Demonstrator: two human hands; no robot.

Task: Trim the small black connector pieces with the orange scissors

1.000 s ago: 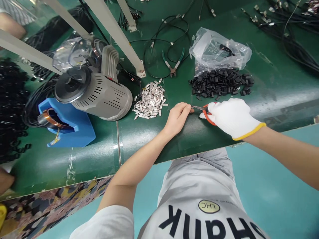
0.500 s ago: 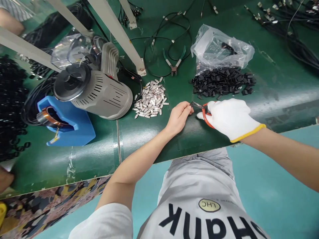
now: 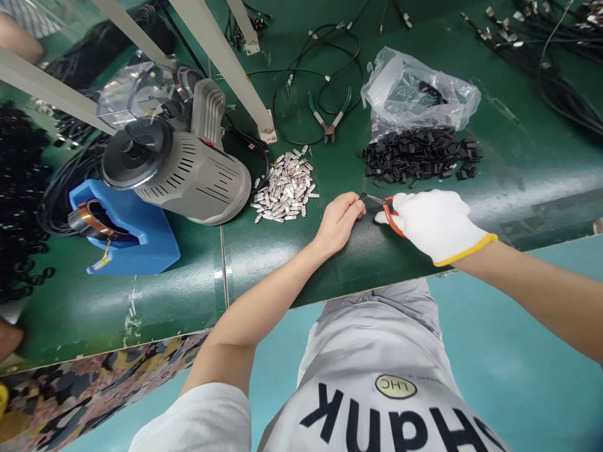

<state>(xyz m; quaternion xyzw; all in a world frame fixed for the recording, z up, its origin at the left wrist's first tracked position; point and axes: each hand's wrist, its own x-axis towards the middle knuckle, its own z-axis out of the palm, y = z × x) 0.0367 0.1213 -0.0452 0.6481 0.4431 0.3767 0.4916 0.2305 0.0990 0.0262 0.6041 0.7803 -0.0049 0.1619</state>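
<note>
My bare left hand (image 3: 340,218) is closed in a pinch on a small black plastic piece (image 3: 362,196) near the bench's front edge. My right hand (image 3: 431,223), in a white glove with a yellow cuff, grips red-handled pliers (image 3: 393,216). The narrow jaws of the pliers point left and reach to the black piece; whether they touch it is hard to tell. Behind my right hand lies a heap of small black plastic pieces (image 3: 421,154). Left of my left hand spreads a pile of small silver metal connectors (image 3: 286,187).
A clear plastic bag (image 3: 419,94) sits behind the black heap. Green-handled cutters (image 3: 328,122) lie beside coiled black cable (image 3: 301,63). To the left are a grey machine (image 3: 198,176), a blue tape dispenser (image 3: 155,242) and a white post (image 3: 230,69). Another person's arm shows at far left.
The pliers' jaws look closer together and straighter toward the black piece, which shows more clearly. My gloved right hand has shifted very slightly. My left hand stays in place.
</note>
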